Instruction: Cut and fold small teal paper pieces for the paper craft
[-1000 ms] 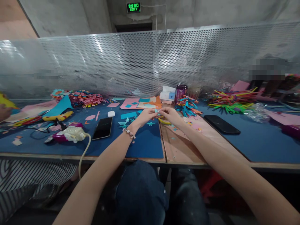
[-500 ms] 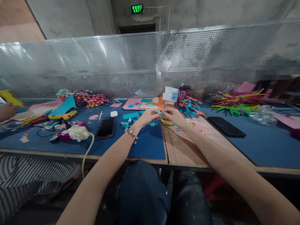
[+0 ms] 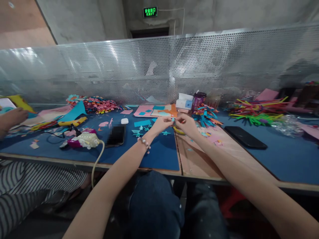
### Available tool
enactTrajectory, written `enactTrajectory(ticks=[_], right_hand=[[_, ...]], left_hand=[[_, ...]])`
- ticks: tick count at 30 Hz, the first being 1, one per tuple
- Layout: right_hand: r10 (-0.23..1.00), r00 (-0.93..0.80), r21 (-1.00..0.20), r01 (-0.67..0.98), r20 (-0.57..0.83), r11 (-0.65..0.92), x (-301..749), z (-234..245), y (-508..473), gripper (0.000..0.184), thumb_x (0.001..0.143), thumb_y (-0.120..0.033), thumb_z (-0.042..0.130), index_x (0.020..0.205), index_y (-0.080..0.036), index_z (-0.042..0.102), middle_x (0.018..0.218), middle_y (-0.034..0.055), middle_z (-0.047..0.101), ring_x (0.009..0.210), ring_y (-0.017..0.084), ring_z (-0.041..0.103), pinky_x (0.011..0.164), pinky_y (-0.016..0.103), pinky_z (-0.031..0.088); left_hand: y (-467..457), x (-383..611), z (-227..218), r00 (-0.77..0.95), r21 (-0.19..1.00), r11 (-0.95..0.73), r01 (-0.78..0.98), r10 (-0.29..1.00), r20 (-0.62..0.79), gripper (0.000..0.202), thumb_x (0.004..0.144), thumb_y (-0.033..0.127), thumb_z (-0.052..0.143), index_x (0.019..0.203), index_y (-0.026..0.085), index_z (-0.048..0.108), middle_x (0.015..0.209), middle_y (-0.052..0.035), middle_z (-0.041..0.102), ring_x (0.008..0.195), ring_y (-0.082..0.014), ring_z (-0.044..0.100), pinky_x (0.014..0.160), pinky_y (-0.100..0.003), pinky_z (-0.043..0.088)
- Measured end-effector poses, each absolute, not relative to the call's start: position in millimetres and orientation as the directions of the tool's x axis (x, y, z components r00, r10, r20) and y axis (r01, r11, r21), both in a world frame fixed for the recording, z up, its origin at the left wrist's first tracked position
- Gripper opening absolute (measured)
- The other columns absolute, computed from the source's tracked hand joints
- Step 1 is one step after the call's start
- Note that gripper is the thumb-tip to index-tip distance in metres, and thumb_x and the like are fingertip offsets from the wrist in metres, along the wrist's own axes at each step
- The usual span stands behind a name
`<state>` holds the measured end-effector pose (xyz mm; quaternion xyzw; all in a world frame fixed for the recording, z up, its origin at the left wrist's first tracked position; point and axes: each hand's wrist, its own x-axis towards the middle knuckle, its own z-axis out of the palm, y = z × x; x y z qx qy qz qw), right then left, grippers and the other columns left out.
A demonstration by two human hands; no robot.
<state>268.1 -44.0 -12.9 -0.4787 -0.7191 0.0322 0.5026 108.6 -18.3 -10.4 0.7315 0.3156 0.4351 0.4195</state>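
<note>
My left hand (image 3: 161, 125), with a beaded bracelet on its wrist, pinches a small light-blue craft piece (image 3: 173, 119) over the table. My right hand (image 3: 186, 125) meets it from the other side, thumb and fingers closed at the same piece. Most of the piece is hidden by the fingertips, so its exact shape cannot be made out. Beside my left hand lie several small blue cut-outs (image 3: 136, 132) and a flat blue rectangle (image 3: 142, 123). Just behind the hands are pink and orange sheets (image 3: 139, 111) with blue pieces on top.
Yellow-handled scissors (image 3: 76, 121), a power strip (image 3: 86, 139), a blurred phone (image 3: 116, 135) and a white case (image 3: 125, 121) lie left. Right are a black phone (image 3: 245, 137) and colourful strips (image 3: 259, 109). Behind stand a tissue box (image 3: 184, 103) and purple cup (image 3: 199, 100). A co-worker's hand (image 3: 15, 117) is far left.
The whole view has shifted slightly, with things sitting further right. My hands stay together at the light-blue piece, fingers slightly re-angled. The co-worker's hand shows further into view.
</note>
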Motion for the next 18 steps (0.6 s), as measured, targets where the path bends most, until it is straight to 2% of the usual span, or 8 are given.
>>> enactTrajectory(ticks=[5,7,8,10,13,15,18], right_hand=[[0.595,-0.066,-0.350,0.755,0.801,0.555,256.3,-15.0,-46.5,0.015,0.079,-0.025,0.049,0.068,-0.018,0.058,0.075,0.0049,0.056,0.068,0.015,0.050,0.067,0.028,0.038],[0.588,-0.067,-0.351,0.746,0.806,0.566,253.9,-13.4,-48.7,0.018,0.080,-0.027,0.048,0.070,-0.017,0.059,0.079,0.0064,0.057,0.073,0.016,0.051,0.071,0.029,0.039],[0.602,-0.055,-0.390,0.715,0.796,0.580,253.9,-12.3,-49.6,0.020,0.081,-0.029,0.048,0.070,-0.017,0.059,0.079,0.0067,0.058,0.074,0.017,0.051,0.072,0.030,0.039],[0.695,-0.006,-0.563,0.582,0.719,0.587,256.7,-10.3,-49.9,0.024,0.081,-0.034,0.048,0.072,-0.017,0.061,0.078,0.0063,0.059,0.074,0.017,0.053,0.070,0.030,0.041],[0.894,0.040,-0.880,0.202,0.446,0.430,265.7,-9.7,-46.6,0.028,0.077,-0.043,0.055,0.076,-0.017,0.064,0.073,0.0048,0.061,0.066,0.015,0.054,0.060,0.028,0.043],[0.950,-0.012,-0.950,-0.034,0.312,0.311,271.8,-10.8,-43.3,0.029,0.070,-0.045,0.065,0.078,-0.017,0.065,0.075,0.0041,0.062,0.065,0.013,0.055,0.058,0.026,0.045],[0.960,-0.105,-0.954,-0.180,0.261,0.240,276.8,-13.1,-39.8,0.030,0.061,-0.042,0.075,0.074,-0.017,0.064,0.072,0.0026,0.060,0.066,0.012,0.055,0.058,0.025,0.045]], left_hand=[[-18.0,112.8,-10.8,0.335,0.846,-0.525,0.094,0.817,0.470,0.010,0.068,0.021,0.060,0.072,0.012,0.060,0.068,-0.0024,0.060,0.063,-0.0100,0.052,0.061,-0.023,0.039],[-16.6,112.5,-10.8,0.303,0.841,-0.533,0.088,0.819,0.487,0.010,0.068,0.022,0.060,0.072,0.012,0.060,0.068,-0.0025,0.061,0.062,-0.0099,0.052,0.060,-0.022,0.039],[-15.9,111.8,-10.4,0.296,0.848,-0.526,0.073,0.823,0.485,0.012,0.068,0.023,0.060,0.073,0.012,0.060,0.069,-0.0028,0.061,0.061,-0.0098,0.052,0.059,-0.022,0.039],[-15.0,109.7,-9.2,0.303,0.865,-0.500,0.035,0.830,0.467,0.015,0.069,0.025,0.060,0.076,0.012,0.061,0.071,-0.0034,0.063,0.061,-0.0096,0.051,0.058,-0.022,0.038],[-14.7,106.5,-7.0,0.362,0.885,-0.466,0.001,0.825,0.435,0.018,0.070,0.029,0.061,0.075,0.012,0.062,0.069,-0.0028,0.062,0.057,-0.0081,0.048,0.056,-0.022,0.036],[-14.7,105.3,-6.3,0.417,0.896,-0.445,-0.017,0.811,0.410,0.019,0.070,0.030,0.061,0.074,0.011,0.062,0.068,-0.0025,0.061,0.056,-0.0072,0.046,0.055,-0.022,0.035],[-15.0,105.0,-6.7,0.475,0.914,-0.402,-0.053,0.795,0.378,0.022,0.069,0.032,0.063,0.076,0.011,0.063,0.071,-0.0029,0.061,0.057,-0.0069,0.046,0.056,-0.022,0.034]])
